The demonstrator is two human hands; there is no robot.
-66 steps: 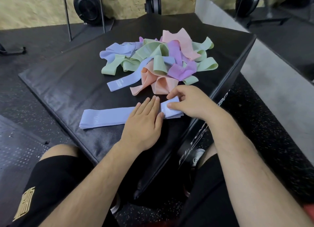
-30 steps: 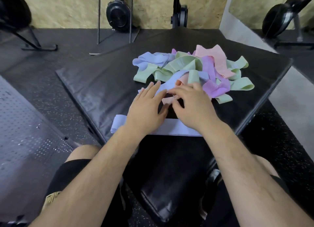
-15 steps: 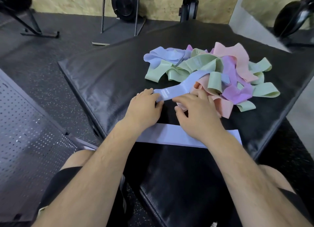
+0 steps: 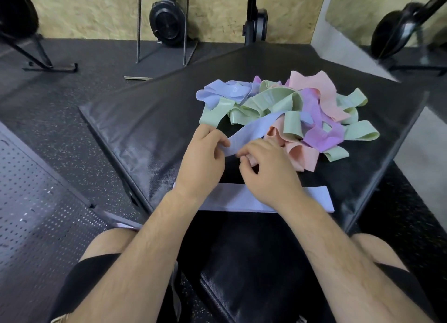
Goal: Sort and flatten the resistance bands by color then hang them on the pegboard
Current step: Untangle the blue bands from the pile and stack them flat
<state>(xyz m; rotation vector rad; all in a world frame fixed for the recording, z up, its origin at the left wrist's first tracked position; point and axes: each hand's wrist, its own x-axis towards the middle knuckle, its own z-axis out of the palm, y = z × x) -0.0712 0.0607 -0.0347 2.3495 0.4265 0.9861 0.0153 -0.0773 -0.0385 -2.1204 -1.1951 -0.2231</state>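
Note:
A tangled pile of resistance bands in green, pink, purple and lavender lies on a black padded box. One lavender band trails out of the pile toward me. My left hand pinches its near end, and my right hand grips the same band just beside it. A flattened lavender band lies along the box's near edge, partly hidden under my wrists.
A perforated dark pegboard panel lies on the floor to my left. Gym equipment stands and a wooden wall are behind the box. A grey ledge runs along the right.
Both hands left the flattened lavender band, reached to the pile and took hold of a second lavender band, whose near end is now lifted off the box.

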